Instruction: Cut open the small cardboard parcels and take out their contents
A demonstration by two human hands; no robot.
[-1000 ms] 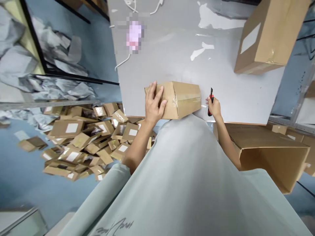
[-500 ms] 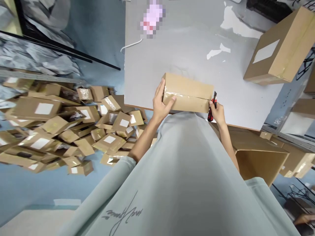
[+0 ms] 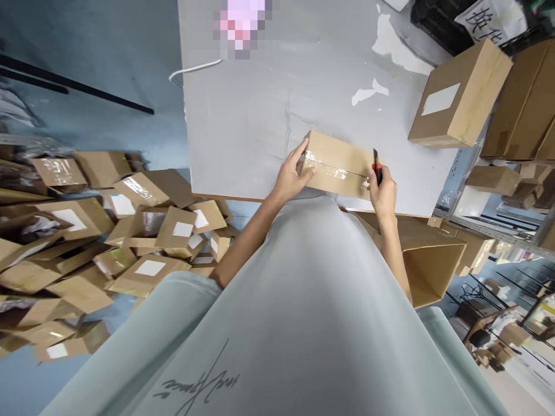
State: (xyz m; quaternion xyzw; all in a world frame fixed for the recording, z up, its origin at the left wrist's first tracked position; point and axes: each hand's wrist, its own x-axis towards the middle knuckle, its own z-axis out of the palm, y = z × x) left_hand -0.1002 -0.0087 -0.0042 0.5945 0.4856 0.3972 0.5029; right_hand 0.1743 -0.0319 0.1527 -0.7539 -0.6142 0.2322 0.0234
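Note:
A small brown cardboard box (image 3: 336, 151) with clear tape along its seam is at the front edge of the grey table. My left hand (image 3: 293, 172) grips its left end, thumb on top and fingers along the side. In my right hand (image 3: 383, 190) is a red and black utility knife (image 3: 377, 167), its dark blade pointing away from me. That hand sits against the box's right end, its fingers closed round the knife handle. Whether the blade touches the cardboard I cannot tell.
A larger carton (image 3: 459, 98) with a white label stands on the table (image 3: 243, 127) at the right. Opened boxes (image 3: 147, 271) lie heaped on the floor at left. A big open carton (image 3: 429, 266) is below the table's right front edge. A white cable (image 3: 195, 68) crosses the left edge.
The box has turned, and another taped stretch of its seam now shows. The knife has tilted in my right hand, its handle now mostly covered. My view has shifted to the right.

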